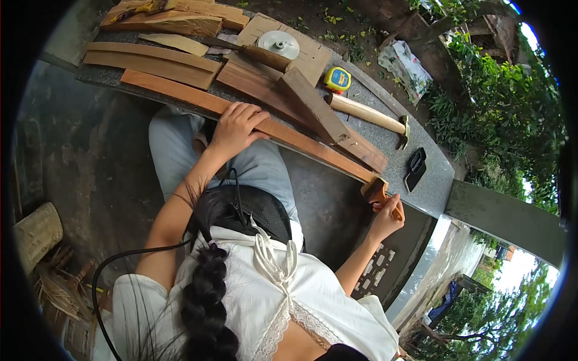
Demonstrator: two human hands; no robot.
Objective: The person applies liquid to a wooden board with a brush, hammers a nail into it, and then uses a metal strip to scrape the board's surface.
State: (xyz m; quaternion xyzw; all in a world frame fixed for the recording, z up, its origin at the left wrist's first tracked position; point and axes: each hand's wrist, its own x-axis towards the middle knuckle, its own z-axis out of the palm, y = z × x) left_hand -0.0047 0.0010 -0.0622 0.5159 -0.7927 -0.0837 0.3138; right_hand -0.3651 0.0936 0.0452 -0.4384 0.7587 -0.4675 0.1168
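A long, narrow reddish-brown wood strip (301, 138) lies along the near edge of the grey stone slab. My left hand (238, 129) rests over the strip near its middle, fingers bent across its top and thumb pointing right. Beyond the strip's right end, my right hand (388, 215) is closed around the wooden handle of a brush (374, 190). The brush head is at the strip's right end; whether they touch is hard to tell. A darker board (253, 90) lies behind the strip, with a grey-brown block (313, 105) across it.
On the slab (436, 180) are a hammer (367, 115), a yellow tape measure (337, 79), a black tool (415, 168) and a metal disc (278, 44). A file (262, 55) and several wood pieces (150, 60) lie at the left. A ledge (506, 219) adjoins the slab at right.
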